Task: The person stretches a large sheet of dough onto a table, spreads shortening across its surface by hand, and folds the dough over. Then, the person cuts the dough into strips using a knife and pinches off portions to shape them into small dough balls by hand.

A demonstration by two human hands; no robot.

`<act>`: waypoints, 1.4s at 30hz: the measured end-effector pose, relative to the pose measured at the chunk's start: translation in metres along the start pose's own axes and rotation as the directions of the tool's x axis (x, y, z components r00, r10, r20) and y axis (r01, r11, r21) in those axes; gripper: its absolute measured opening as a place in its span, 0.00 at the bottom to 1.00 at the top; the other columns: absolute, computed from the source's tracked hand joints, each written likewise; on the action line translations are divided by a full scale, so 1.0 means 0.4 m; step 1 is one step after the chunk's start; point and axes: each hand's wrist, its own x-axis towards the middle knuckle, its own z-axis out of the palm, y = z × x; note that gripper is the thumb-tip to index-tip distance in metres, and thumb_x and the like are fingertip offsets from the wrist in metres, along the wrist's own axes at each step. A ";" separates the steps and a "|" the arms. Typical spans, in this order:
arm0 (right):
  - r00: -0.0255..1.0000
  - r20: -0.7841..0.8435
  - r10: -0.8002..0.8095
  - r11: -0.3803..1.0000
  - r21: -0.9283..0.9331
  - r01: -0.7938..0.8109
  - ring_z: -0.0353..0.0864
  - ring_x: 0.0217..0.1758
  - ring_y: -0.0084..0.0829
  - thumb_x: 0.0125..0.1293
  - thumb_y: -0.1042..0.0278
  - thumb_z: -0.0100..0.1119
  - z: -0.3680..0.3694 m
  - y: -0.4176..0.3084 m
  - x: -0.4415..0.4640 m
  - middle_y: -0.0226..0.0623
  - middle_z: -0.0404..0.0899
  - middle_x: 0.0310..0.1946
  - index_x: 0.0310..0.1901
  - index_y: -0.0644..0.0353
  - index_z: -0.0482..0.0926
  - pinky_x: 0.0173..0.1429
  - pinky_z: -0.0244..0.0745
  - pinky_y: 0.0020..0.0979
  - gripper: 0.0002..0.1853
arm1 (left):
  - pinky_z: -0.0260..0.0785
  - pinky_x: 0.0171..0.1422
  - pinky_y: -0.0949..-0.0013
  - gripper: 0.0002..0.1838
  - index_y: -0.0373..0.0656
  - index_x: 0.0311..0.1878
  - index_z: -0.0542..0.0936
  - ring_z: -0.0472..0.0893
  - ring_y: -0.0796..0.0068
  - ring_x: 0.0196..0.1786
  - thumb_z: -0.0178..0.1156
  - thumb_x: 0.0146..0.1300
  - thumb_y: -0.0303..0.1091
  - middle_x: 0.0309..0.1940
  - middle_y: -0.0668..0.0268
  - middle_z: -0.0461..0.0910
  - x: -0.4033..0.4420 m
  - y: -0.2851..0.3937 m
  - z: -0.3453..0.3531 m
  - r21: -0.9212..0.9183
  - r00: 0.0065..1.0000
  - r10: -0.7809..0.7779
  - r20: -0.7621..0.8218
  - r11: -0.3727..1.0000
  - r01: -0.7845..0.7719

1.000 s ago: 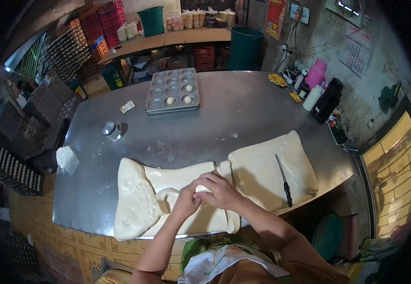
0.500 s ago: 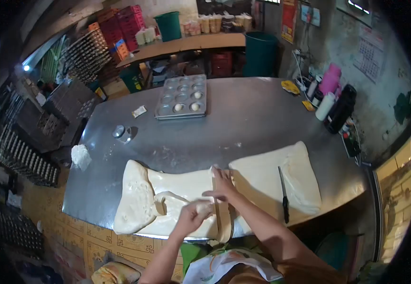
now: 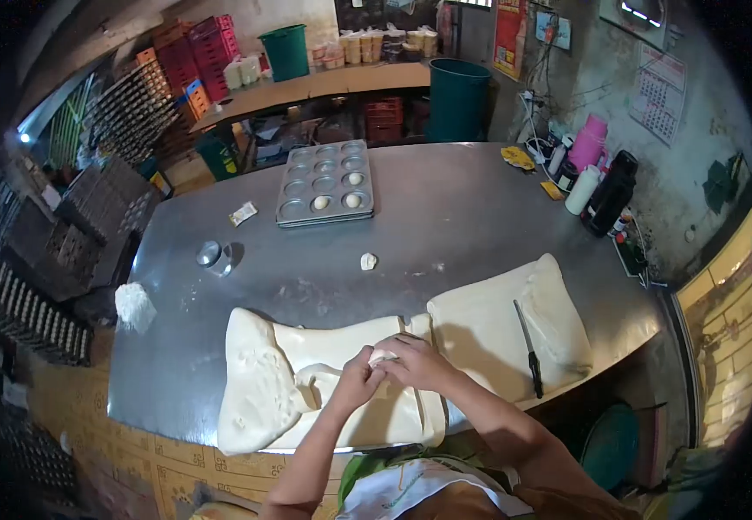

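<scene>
My left hand (image 3: 357,380) and my right hand (image 3: 415,362) meet over the dough, closed around a small piece of dough (image 3: 382,356). Beneath them spreads a large slab of dough (image 3: 324,334), thick and folded at its left end, with a cut strip (image 3: 430,416) along its right side. To the right lies a second dough slab (image 3: 480,316), and a black-handled knife (image 3: 527,347) rests on it. Beyond the slabs, a small dough lump (image 3: 368,261) sits alone on the metal table.
A round-cupped baking pan (image 3: 293,214) with three dough balls stands farther back on the table (image 3: 462,199). A glass jar (image 3: 211,256), a small packet (image 3: 242,213) and a flour pile (image 3: 135,306) are at left. Flasks (image 3: 612,195) and bottles line the right edge.
My hands have come together around the dough piece; the right one has left the cut strip. A small dough lump now lies on the table beyond the slab. The view has shifted slightly.
</scene>
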 end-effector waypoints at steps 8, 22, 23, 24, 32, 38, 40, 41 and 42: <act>0.976 -0.210 0.053 0.949 -0.294 -0.114 0.78 0.32 0.40 0.59 0.56 0.67 0.094 -0.005 0.034 0.40 0.81 0.32 0.41 0.61 0.80 0.39 0.74 0.36 0.17 | 0.67 0.32 0.67 0.08 0.36 0.31 0.77 0.71 0.71 0.24 0.58 0.64 0.30 0.24 0.64 0.77 -0.012 -0.053 -0.026 0.145 0.984 0.176 0.009 0.974 -0.175; 0.961 -0.157 0.229 0.970 -0.051 -0.239 0.78 0.31 0.41 0.58 0.59 0.67 0.016 0.005 0.016 0.42 0.83 0.30 0.39 0.61 0.78 0.39 0.73 0.39 0.15 | 0.71 0.38 0.63 0.07 0.37 0.39 0.83 0.81 0.59 0.31 0.58 0.60 0.26 0.30 0.59 0.83 -0.001 0.040 0.033 0.442 0.987 -0.078 0.140 0.897 0.008; 0.966 -0.147 0.215 0.973 -0.049 -0.224 0.78 0.31 0.41 0.58 0.59 0.67 0.019 0.063 0.008 0.42 0.83 0.30 0.39 0.61 0.78 0.39 0.73 0.39 0.15 | 0.71 0.38 0.63 0.07 0.37 0.39 0.83 0.81 0.59 0.31 0.58 0.60 0.26 0.30 0.59 0.83 -0.017 0.050 0.054 0.446 0.989 -0.079 0.123 0.895 0.016; 0.953 -0.040 0.300 0.906 -0.300 -0.298 0.79 0.33 0.42 0.57 0.60 0.67 0.023 0.127 0.014 0.41 0.83 0.33 0.44 0.61 0.79 0.43 0.74 0.40 0.17 | 0.69 0.34 0.65 0.08 0.36 0.41 0.83 0.77 0.63 0.27 0.59 0.61 0.26 0.29 0.61 0.83 -0.035 0.066 0.073 0.298 0.975 0.155 0.157 0.934 -0.197; 0.973 -0.227 -0.046 0.983 -0.181 0.004 0.81 0.40 0.45 0.62 0.58 0.65 -0.049 0.101 0.034 0.38 0.83 0.40 0.45 0.61 0.80 0.55 0.75 0.44 0.16 | 0.70 0.36 0.67 0.18 0.38 0.55 0.79 0.77 0.65 0.29 0.60 0.60 0.25 0.35 0.61 0.84 0.046 0.036 0.077 0.178 0.893 0.330 -0.306 0.941 -0.287; 0.978 -0.046 -0.204 0.975 -0.098 0.198 0.80 0.42 0.40 0.60 0.64 0.66 -0.047 -0.014 0.035 0.37 0.82 0.41 0.45 0.61 0.81 0.51 0.76 0.40 0.14 | 0.73 0.42 0.63 0.28 0.43 0.65 0.75 0.82 0.61 0.36 0.58 0.58 0.26 0.41 0.57 0.85 0.061 -0.004 0.057 0.352 0.918 0.346 -0.195 0.898 -0.263; 0.928 -0.184 -0.324 0.903 -0.352 0.246 0.80 0.41 0.37 0.59 0.67 0.67 -0.041 -0.014 0.052 0.38 0.82 0.40 0.42 0.61 0.82 0.45 0.77 0.36 0.11 | 0.72 0.40 0.62 0.29 0.43 0.65 0.75 0.82 0.60 0.34 0.58 0.57 0.26 0.41 0.57 0.85 0.071 -0.052 0.048 0.176 0.999 0.016 -0.041 0.984 -0.008; 0.929 -0.194 -0.314 0.903 -0.362 0.230 0.80 0.41 0.37 0.59 0.67 0.67 -0.044 -0.017 0.054 0.38 0.82 0.40 0.42 0.61 0.82 0.45 0.77 0.36 0.11 | 0.72 0.40 0.62 0.29 0.43 0.65 0.75 0.82 0.60 0.34 0.58 0.57 0.26 0.41 0.57 0.85 0.078 -0.034 0.037 0.172 1.000 0.021 -0.023 0.985 -0.017; 0.936 -0.196 -0.294 0.920 -0.322 0.222 0.80 0.39 0.36 0.58 0.67 0.67 -0.056 -0.021 0.058 0.38 0.82 0.39 0.41 0.61 0.81 0.43 0.77 0.35 0.11 | 0.72 0.40 0.62 0.27 0.43 0.63 0.76 0.81 0.60 0.34 0.58 0.57 0.26 0.40 0.57 0.85 0.086 -0.016 0.022 0.116 0.999 0.031 0.022 0.993 -0.034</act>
